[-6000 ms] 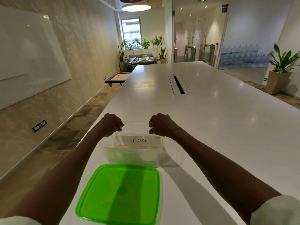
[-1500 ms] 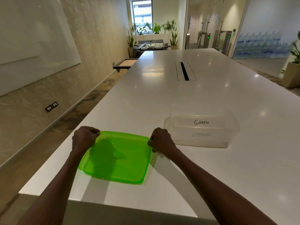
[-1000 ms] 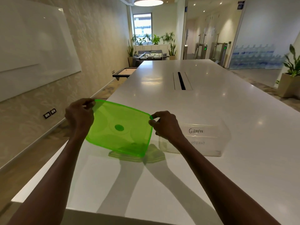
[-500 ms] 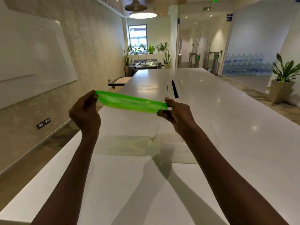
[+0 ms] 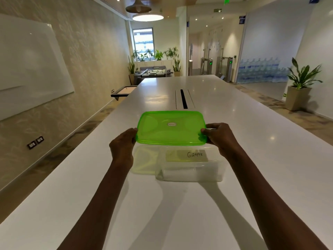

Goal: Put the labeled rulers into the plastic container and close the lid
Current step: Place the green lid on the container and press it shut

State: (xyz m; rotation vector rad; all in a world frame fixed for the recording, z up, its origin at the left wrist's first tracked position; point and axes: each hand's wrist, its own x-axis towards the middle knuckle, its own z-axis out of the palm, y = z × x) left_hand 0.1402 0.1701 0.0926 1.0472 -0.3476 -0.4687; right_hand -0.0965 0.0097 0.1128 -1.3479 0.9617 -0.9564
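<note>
Bright ceiling lamp glares on glossy table; wide-angle edges bend.

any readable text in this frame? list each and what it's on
"GIRAFEE": handwritten on the ruler label inside the clear plastic container.
Oval badge at the centre of the green lid: too small to read.
Green ceiling sign: blurred, unreadable.
Blue wall signs: unreadable.
Left hand and right hand grip the lid; neither bears any text.

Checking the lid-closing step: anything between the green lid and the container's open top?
Nothing visible. The left hand and right hand hold the green lid above the clear container, offset to its left. The GIRAFFE ruler sits inside, below the rim.
</note>
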